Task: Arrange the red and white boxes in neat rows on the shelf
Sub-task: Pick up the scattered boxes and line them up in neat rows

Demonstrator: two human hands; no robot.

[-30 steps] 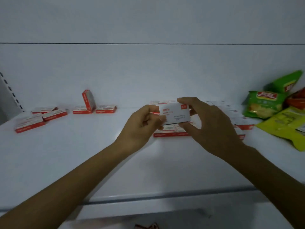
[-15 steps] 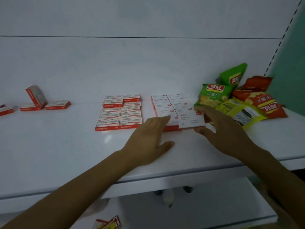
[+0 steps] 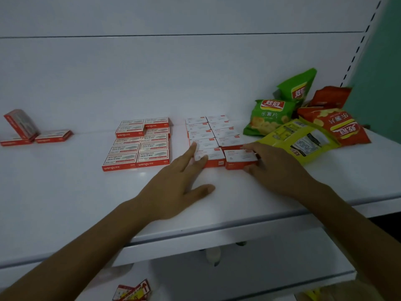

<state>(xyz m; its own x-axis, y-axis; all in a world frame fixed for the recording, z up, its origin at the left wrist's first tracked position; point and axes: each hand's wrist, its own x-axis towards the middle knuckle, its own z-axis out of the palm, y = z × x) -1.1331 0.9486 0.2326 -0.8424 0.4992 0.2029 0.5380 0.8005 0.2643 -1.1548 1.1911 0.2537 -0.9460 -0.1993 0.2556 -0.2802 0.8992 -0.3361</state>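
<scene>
Two hands at the block of white-topped boxes (image 3: pixel 208 131). Clasped between thumb and curled fingers of the right hand (image 3: pixel 280 170): the front right box (image 3: pixel 238 158), down on the shelf (image 3: pixel 65 192), just beside its neighbour (image 3: pixel 213 158). Lying flat with straight fingers, the left hand (image 3: pixel 180 181), tips on that neighbour. Just to the right, snack bags (image 3: pixel 269 118).

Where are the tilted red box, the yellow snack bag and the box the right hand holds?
tilted red box (image 3: pixel 21 123): head view, broad face.
yellow snack bag (image 3: pixel 303 142): head view, middle.
held box (image 3: pixel 238 156): head view, top face.
</scene>
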